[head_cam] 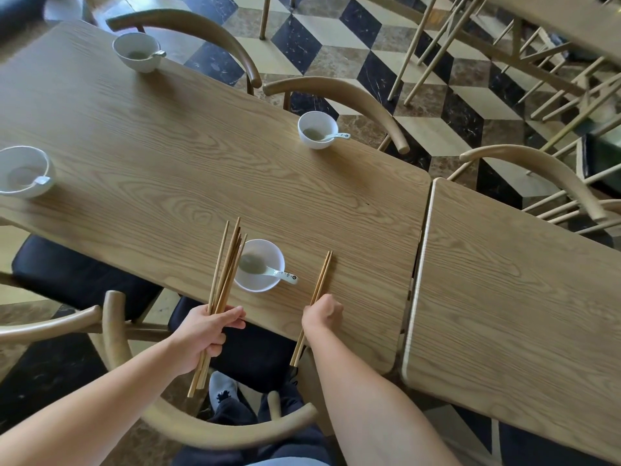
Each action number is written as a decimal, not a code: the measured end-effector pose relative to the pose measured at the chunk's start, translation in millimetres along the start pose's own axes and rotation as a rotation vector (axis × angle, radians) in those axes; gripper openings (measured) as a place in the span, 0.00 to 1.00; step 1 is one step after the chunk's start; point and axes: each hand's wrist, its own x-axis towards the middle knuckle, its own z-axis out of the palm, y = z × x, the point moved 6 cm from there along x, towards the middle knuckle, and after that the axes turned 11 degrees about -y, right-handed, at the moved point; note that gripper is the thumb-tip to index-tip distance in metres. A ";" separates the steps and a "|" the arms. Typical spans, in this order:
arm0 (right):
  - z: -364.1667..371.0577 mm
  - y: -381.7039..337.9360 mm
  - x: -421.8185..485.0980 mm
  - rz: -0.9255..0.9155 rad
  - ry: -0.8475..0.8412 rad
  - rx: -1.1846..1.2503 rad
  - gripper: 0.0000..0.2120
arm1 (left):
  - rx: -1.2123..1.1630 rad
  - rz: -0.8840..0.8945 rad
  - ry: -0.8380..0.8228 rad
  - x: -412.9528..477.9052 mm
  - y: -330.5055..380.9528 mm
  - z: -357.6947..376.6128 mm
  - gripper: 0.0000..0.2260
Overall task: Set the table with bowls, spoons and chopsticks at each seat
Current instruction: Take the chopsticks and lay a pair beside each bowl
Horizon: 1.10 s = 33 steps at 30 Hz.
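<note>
The left hand [205, 334] grips a spare bundle of chopsticks [225, 264] at nine o'clock of the near bowl [265, 284], its spoon [284, 275] inside. At three o'clock the right hand [321, 314] curls round one pair [322, 275]; best laid flat, tips level, wholly on the table [168, 146]

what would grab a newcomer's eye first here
At the near edge, the left hand grips a bundle of chopsticks left of the nearest white bowl, while the right hand holds a single pair on the bowl's right. Three more white bowls with spoons sit around the wooden table, without chopsticks.
</note>
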 end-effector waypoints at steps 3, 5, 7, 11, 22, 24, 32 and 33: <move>1.2 2.2 -4.0 0.007 0.005 0.061 0.08 | 0.001 0.000 0.003 0.3 -2.1 -1.2 0.10; 1.2 4.0 -1.4 0.005 0.003 0.072 0.09 | 0.004 -0.006 0.003 1.1 -3.5 -2.4 0.10; -0.1 3.6 -1.6 0.002 0.002 0.054 0.09 | 0.010 -0.012 0.008 1.2 -4.6 -3.8 0.10; -1.7 2.6 -2.5 0.000 -0.005 -0.011 0.10 | 0.019 -0.011 0.010 -0.3 -4.5 -4.9 0.10; -0.7 -14.9 -9.7 -0.169 -0.017 -0.559 0.05 | 0.046 -0.009 0.009 -3.5 0.3 -6.0 0.10; -1.7 -13.8 -10.2 -0.151 -0.036 -0.545 0.06 | 0.057 -0.007 0.002 -3.7 1.5 -6.4 0.10; -19.5 -29.8 -10.8 -0.236 0.011 -0.485 0.06 | 0.124 -0.008 -0.127 -5.1 18.9 10.5 0.21; -22.6 -36.9 -10.9 -0.267 -0.018 -0.401 0.05 | 0.128 0.001 -0.153 -5.2 24.0 16.6 0.23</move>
